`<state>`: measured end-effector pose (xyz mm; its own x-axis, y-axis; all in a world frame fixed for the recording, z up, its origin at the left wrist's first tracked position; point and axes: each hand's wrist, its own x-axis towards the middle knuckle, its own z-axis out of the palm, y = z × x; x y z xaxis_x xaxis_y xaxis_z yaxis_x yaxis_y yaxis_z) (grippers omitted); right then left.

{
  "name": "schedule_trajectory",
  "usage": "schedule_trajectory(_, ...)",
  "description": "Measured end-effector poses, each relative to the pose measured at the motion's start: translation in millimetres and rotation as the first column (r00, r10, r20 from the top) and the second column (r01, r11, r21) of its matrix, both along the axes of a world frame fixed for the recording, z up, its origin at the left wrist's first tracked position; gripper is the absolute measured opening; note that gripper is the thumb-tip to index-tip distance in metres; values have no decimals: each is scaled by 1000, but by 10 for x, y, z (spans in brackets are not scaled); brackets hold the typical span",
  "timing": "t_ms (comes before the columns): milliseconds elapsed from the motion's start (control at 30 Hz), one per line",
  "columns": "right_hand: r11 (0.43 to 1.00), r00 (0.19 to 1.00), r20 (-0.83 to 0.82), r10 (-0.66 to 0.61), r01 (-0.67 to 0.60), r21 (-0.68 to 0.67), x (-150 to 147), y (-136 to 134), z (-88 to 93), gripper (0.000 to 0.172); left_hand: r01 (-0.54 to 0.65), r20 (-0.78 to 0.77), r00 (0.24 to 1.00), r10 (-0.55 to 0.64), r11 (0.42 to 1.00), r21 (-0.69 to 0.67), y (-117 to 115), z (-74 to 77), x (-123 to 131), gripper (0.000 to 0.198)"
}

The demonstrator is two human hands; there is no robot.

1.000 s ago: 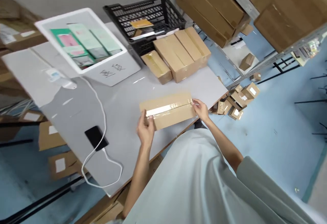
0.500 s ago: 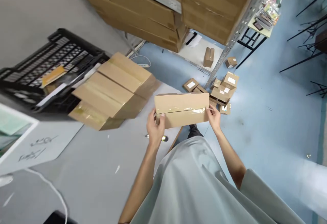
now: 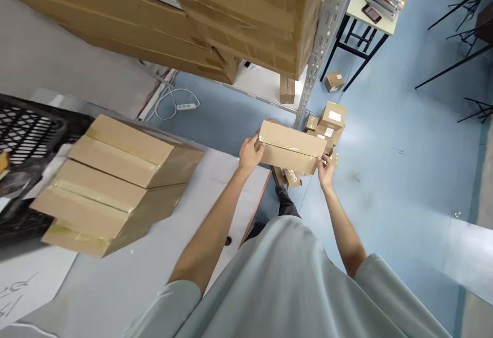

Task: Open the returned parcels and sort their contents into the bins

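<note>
Between my two hands is a long brown cardboard box with a taped seam along its length. My left hand grips its left end, thumb near the seam. At the right end, the fingers of my right hand pinch the lower corner. The box hangs past the table's end, above a pile of small labelled boxes on the blue floor, and covers part of that pile.
Taped boxes stand on the grey table at left, beside a black plastic crate. A metal shelf post rises ahead, next to a large carton. A power strip lies behind the table.
The held box has moved right and forward, off the table's end and over the floor pile, and is tilted slightly. My view has shifted right. Both hands keep their hold.
</note>
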<state>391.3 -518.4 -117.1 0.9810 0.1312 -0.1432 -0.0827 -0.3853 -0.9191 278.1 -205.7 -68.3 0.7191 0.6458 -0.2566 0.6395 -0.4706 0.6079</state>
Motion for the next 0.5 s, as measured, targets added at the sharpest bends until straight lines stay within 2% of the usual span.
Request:
schedule_trajectory(100,1000,999,-34,-24,24,-14,186,-80,-70,67,42,-30,999,-42,999,-4,-62,-91,224,55)
schedule_trajectory(233,993,993,-60,-99,94,-75,419,-372,-94,64,94,17,996,-93,994,-60,-310,-252,485,48)
schedule_trajectory(333,987,986,-93,-137,128,-96,479,-505,-121,61,111,27,994,-109,990,-87,-406,-337,596,45)
schedule_trajectory(400,989,985,-128,-120,108,-96,438,-491,-158,61,93,3,996,-94,992,-83,-374,-360,591,47)
schedule_trajectory(500,996,987,-152,-61,50,-77,312,-328,-236,65,71,-24,997,-73,996,-54,-202,-342,501,50)
